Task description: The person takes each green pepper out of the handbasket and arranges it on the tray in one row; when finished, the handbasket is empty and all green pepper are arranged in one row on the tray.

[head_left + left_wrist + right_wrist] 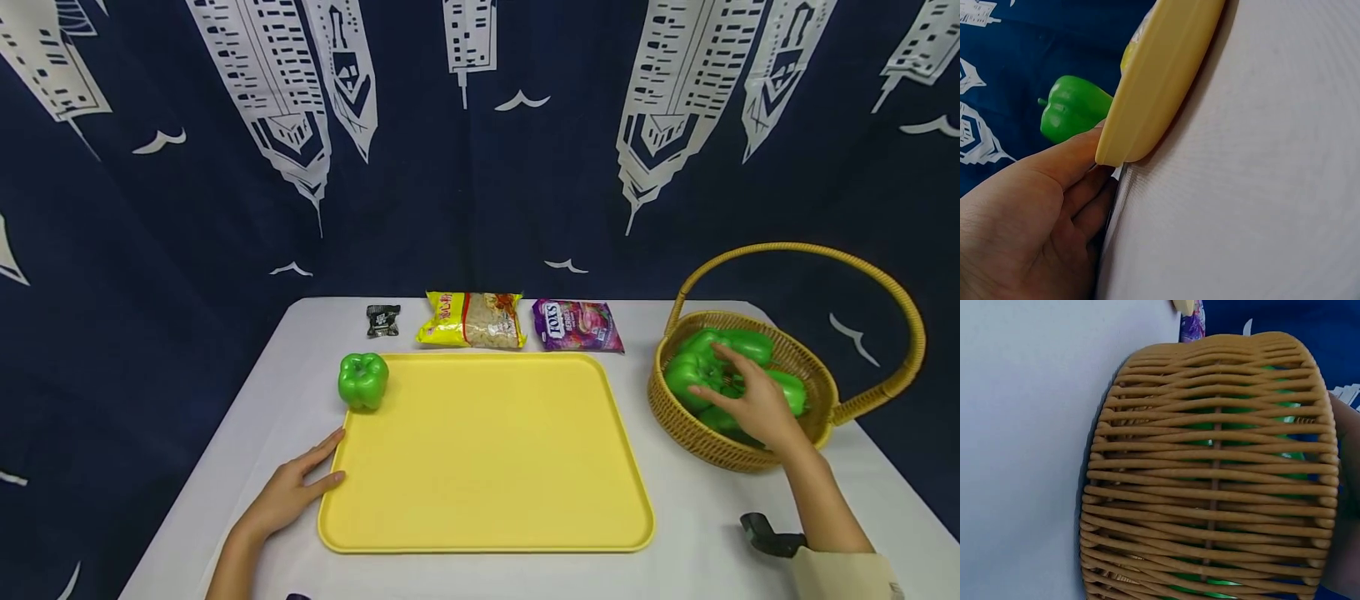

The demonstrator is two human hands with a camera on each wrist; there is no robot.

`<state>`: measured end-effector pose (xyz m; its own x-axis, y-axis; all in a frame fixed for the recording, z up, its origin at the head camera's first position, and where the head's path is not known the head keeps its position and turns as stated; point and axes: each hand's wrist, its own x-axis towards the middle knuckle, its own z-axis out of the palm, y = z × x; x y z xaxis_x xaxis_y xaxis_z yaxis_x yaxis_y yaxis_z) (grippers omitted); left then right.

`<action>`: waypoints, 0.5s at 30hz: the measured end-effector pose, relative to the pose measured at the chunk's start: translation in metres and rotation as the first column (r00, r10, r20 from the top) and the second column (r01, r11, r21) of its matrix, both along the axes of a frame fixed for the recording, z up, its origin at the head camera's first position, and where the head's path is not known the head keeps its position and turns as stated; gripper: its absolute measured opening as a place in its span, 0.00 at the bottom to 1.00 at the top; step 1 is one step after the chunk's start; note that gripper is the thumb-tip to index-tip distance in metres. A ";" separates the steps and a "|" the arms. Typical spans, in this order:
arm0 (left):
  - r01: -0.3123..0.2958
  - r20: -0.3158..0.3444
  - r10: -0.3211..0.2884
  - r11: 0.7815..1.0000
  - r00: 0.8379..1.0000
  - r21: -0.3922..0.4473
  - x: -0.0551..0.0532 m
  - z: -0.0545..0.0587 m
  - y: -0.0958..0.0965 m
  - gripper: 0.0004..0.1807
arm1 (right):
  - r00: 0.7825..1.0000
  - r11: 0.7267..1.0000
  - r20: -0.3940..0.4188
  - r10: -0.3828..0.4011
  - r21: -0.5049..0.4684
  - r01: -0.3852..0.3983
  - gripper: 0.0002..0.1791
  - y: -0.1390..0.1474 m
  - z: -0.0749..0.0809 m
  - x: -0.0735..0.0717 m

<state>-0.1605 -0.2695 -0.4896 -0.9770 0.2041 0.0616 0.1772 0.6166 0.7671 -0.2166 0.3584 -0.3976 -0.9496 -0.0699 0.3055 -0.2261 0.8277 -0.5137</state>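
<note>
My left hand rests at the left edge of the yellow tray, with fingers extended along it and the thumb on the rim. In the left wrist view, the thumb and fingertips meet the tray's edge. A green bell pepper sits on the tray's far left corner. My right hand reaches into the wicker basket, thumb and fingers spread over a green bell pepper among several others. In the right wrist view, the basket's woven side hides most of that hand.
Behind the tray lie a small black packet, a yellow bag of pale dry food and a purple FOX'S candy bag. The basket's tall handle arches over its right side. A black strap piece is at the right wrist.
</note>
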 end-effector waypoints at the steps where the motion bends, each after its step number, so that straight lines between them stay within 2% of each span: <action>1: 0.000 0.002 0.000 1.000 1.000 0.000 0.000 0.000 0.000 0.37 | 1.000 1.000 0.017 0.000 0.010 -0.001 0.47 0.001 -0.001 -0.001; 8: 0.001 0.000 -0.001 1.000 1.000 -0.009 -0.001 -0.001 0.000 0.37 | 0.993 0.998 0.113 -0.017 0.062 0.010 0.50 0.006 -0.009 -0.009; 12: 0.004 0.002 -0.004 1.000 1.000 0.004 -0.001 0.000 -0.001 0.37 | 0.994 0.996 0.106 -0.034 0.087 0.024 0.49 0.007 -0.012 -0.010; 15: 0.003 0.004 -0.003 1.000 1.000 0.008 0.000 0.000 -0.001 0.37 | 0.996 0.997 0.078 -0.042 0.069 0.036 0.48 0.006 -0.012 -0.010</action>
<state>-0.1610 -0.2704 -0.4892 -0.9766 0.2067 0.0590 0.1757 0.6095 0.7731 -0.2266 0.3641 -0.4101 -0.9732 -0.0504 0.2246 -0.1536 0.8686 -0.4710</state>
